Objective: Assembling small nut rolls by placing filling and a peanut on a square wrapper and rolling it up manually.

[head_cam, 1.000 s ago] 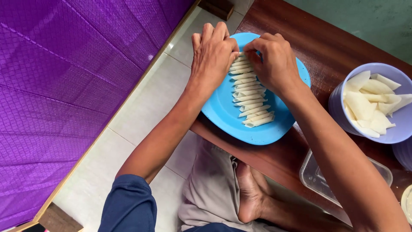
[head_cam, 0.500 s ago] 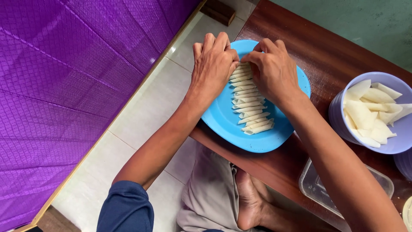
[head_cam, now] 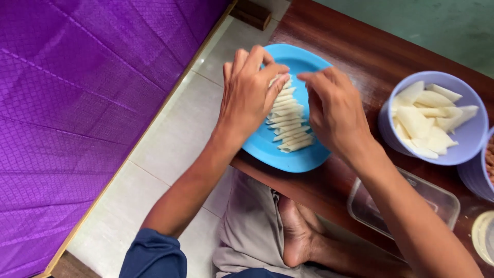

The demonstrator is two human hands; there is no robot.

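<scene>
A row of pale, thin rolled strips [head_cam: 286, 118] lies side by side on a round blue plate [head_cam: 270, 152]. The strips are stacked closely, slightly slanted. The plate sits at the edge of the dark wooden worktop [head_cam: 360, 49], partly overhanging it.

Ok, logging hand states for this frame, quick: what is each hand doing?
Left hand: open, fingers resting on the row of pale rolls on the blue plate.
Right hand: fingers curled at the rolls; grip cannot be told.
</scene>
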